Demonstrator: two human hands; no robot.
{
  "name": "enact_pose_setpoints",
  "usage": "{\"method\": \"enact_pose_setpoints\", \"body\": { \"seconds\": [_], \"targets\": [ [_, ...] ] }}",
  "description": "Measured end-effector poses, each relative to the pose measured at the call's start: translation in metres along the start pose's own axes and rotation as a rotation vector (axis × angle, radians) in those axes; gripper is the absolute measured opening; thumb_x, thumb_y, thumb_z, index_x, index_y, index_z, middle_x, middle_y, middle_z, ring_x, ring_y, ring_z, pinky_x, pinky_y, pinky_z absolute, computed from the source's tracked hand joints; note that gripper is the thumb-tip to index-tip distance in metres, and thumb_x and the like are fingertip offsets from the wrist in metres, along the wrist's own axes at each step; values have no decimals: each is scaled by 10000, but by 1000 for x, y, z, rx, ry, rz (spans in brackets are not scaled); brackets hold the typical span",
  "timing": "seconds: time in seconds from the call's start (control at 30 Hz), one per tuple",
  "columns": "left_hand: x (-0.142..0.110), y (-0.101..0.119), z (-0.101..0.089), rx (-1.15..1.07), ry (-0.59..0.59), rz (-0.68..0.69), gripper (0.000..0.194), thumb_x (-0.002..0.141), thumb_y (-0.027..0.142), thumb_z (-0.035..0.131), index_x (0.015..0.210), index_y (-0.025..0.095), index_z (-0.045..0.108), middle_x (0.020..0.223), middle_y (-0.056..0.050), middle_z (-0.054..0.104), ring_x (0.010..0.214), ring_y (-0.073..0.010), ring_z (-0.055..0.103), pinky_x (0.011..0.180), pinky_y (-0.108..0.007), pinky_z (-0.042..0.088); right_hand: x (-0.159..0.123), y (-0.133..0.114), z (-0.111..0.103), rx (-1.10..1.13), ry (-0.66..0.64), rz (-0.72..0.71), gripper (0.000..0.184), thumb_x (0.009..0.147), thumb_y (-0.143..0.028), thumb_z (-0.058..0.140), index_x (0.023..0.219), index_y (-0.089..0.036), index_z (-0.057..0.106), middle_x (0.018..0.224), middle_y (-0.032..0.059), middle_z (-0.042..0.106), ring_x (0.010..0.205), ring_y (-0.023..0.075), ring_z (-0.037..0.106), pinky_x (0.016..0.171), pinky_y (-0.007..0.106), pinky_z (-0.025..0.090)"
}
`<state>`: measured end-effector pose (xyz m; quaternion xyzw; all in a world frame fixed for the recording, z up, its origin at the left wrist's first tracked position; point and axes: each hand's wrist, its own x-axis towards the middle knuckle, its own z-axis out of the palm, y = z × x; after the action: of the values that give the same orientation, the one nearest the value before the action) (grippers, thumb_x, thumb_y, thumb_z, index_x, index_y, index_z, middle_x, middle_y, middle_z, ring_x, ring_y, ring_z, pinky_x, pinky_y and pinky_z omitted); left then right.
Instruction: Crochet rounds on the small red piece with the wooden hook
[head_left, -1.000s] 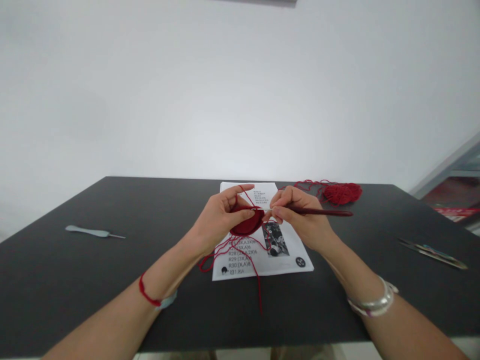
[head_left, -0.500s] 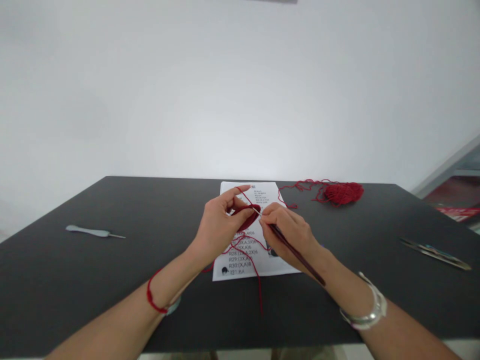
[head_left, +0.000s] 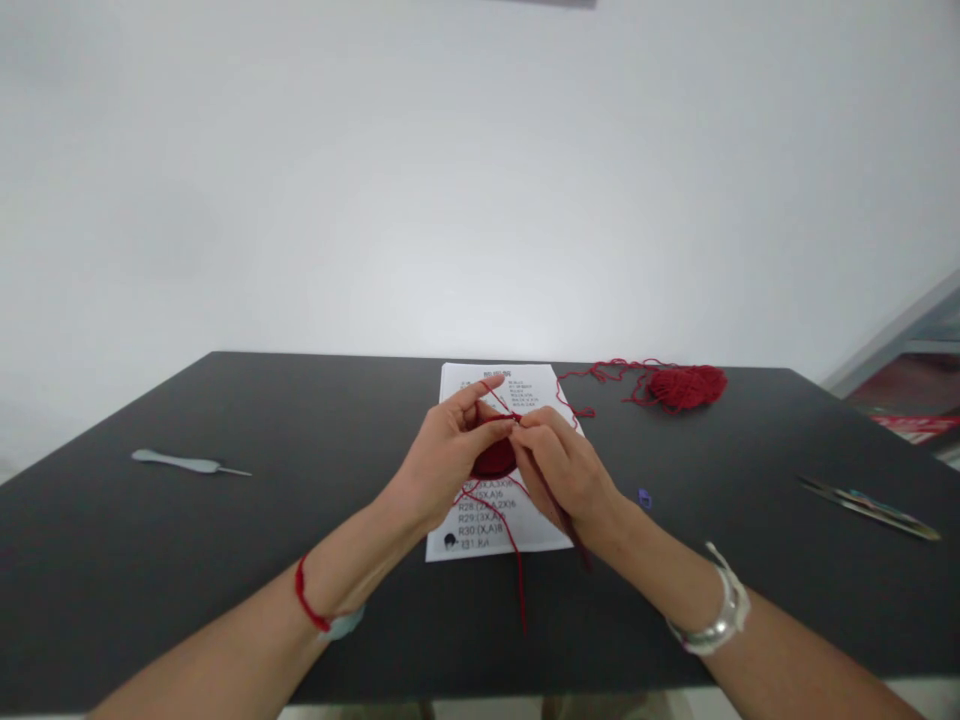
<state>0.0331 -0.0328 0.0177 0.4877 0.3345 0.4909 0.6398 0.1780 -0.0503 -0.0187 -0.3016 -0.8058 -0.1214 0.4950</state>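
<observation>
Between thumb and fingers, my left hand (head_left: 442, 450) pinches a dark red crochet piece (head_left: 495, 460), its index finger raised with red yarn (head_left: 493, 393) running over it. My right hand (head_left: 559, 465) is closed round a crochet hook (head_left: 559, 505) with a dark brown handle that slants down toward me. The hook's tip meets the upper right edge of the piece, partly hidden by my fingers. Beneath both hands lies a printed pattern sheet (head_left: 487, 540). A loose yarn tail (head_left: 520, 580) trails over it onto the dark table.
A red yarn ball (head_left: 686, 387) lies at the back right, its strand leading to the sheet. On the left is a grey-handled hook (head_left: 176, 461). A small purple stitch marker (head_left: 644, 498) sits right of my right hand, and thin metal tools (head_left: 870, 507) lie farther right.
My right hand has moved slightly left and turned, and the hook's handle now points more steeply toward me. The crochet piece shows more of its face. The purple marker has come into fuller view.
</observation>
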Motion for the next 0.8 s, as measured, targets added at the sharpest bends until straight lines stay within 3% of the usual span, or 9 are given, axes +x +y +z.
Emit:
{"method": "enact_pose_setpoints", "body": {
  "seconds": [0.23,0.4,0.5,0.67,0.8],
  "targets": [
    [2,8,-12,294,-6,206,624,729,172,685,1333,129,532,644,65,542,581,-90,475,577,-227,377,9,1,-7,624,91,541,101,857,-166,573,797,-225,516,731,-21,551,567,114,495,515,252,409],
    [2,9,-18,455,-30,293,544,752,158,652,1290,142,578,651,55,530,603,-104,470,603,-243,394,14,6,-10,921,81,751,111,834,-198,598,749,-214,529,617,-53,515,487,99,462,468,246,362],
    [2,7,-20,487,-37,299,535,756,171,644,1287,159,585,657,47,535,607,-114,477,602,-250,398,15,5,-15,796,25,682,111,838,-182,595,753,-216,533,635,-45,528,517,105,472,487,248,376],
    [3,8,-21,454,-51,273,542,749,162,631,1288,135,577,675,42,542,618,-118,481,612,-257,403,17,2,-26,472,-136,328,134,850,-103,571,782,-216,550,764,-5,599,658,119,532,581,251,419],
    [1,9,-22,470,-48,269,506,754,164,631,1258,134,599,674,44,549,619,-116,488,630,-263,400,17,6,-26,574,-91,454,128,841,-134,601,751,-216,559,697,-22,575,600,116,498,533,252,390]
  ]
}}
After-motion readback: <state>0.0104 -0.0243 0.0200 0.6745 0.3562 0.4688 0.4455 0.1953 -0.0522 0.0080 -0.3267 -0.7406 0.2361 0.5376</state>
